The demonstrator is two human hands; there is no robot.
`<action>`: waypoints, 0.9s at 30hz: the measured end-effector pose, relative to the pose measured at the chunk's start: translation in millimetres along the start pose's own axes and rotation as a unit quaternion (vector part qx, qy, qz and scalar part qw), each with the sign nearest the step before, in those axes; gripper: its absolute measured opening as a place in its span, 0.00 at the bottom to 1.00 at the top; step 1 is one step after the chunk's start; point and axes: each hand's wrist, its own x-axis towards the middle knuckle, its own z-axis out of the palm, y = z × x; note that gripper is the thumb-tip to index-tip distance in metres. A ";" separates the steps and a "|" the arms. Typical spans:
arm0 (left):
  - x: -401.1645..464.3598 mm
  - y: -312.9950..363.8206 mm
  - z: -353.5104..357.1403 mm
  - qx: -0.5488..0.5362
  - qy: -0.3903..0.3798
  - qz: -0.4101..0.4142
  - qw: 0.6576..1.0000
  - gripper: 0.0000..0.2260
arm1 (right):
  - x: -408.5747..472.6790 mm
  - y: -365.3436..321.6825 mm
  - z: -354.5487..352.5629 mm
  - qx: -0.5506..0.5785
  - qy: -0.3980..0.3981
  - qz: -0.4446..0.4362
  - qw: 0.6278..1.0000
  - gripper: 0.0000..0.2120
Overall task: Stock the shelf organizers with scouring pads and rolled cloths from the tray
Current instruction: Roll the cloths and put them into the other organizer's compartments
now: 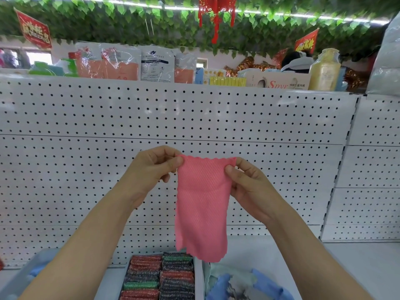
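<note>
Holding up the pink cloth point(202, 204), the left hand point(151, 169) is pinching its ten o'clock corner and the right hand point(249, 182) its two o'clock corner. It is hanging soft, thin and floppy, so corners look like good grabbing spots.

Single head-worn wide-angle view, facing forward and slightly down at a white pegboard wall point(194, 118) at close range. Top shelf goods point(155, 63) sit above eye line. Lower frame edge, apparently blurred, cuts off the organizer point(199, 278) below.
</note>
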 end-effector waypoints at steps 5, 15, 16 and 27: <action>0.9 -2.2 2.3 -0.056 -0.087 -0.020 0.994 0.07 | 2.0 5.0 13.2 0.040 -0.064 0.051 0.996 0.16; -4.4 -3.1 16.8 -0.102 -0.193 -0.048 0.975 0.03 | -4.2 18.4 42.6 0.052 -0.132 0.051 0.988 0.12; -4.2 -5.4 16.5 -0.123 -0.197 -0.059 0.971 0.03 | -3.8 19.5 44.1 0.050 -0.128 0.050 0.989 0.13; 3.5 -0.5 19.6 0.019 -0.071 -0.111 0.991 0.14 | 10.7 34.4 35.4 -0.007 0.069 0.022 0.997 0.18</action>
